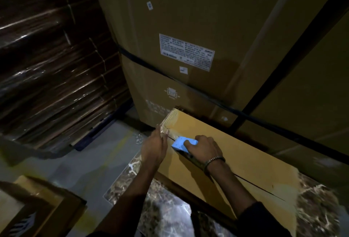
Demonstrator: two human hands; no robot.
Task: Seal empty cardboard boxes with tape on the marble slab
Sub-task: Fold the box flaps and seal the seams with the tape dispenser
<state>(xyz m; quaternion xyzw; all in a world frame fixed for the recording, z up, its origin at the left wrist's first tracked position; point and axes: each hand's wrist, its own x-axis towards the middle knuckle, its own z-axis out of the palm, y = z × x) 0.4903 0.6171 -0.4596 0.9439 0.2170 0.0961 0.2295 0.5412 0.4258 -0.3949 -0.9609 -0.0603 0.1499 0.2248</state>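
Box: a long cardboard box [236,153] lies on the marble slab [166,210], running from about 11 o'clock near the middle of the view down towards 4 o'clock. Its top flaps are folded shut, and the dark seam [260,185] between them runs the length of the box.
Tape: a shiny strip of clear tape [166,123] covers the far end of the seam, at 11 o'clock from the hands.
Tape dispenser: a light blue tape dispenser [181,143] sits on the seam, just behind the taped stretch.
Right hand: the right hand [204,149] grips the dispenser from above, fingers curled round its body; a bracelet [214,161] circles the wrist.
Left hand: the left hand [154,146] lies at 9 o'clock from the dispenser, on the box's left edge. Its fingers are straight and close together, pointing to 12 o'clock, with the tips on the taped end.
Slab: dark brown with pale veins, it shows in front of the box at 6 o'clock and again at 4 o'clock.
Big cartons: tall stacked cartons [188,19] with a white label [187,51] and a dark strap [170,75] stand right behind the box, at 12 o'clock.
Wrapped stack: flat cardboard under shiny film [51,57] fills the 10 o'clock side.
Floor: grey floor [79,167] shows at 8 o'clock, with another box [37,208] at the lower left corner.
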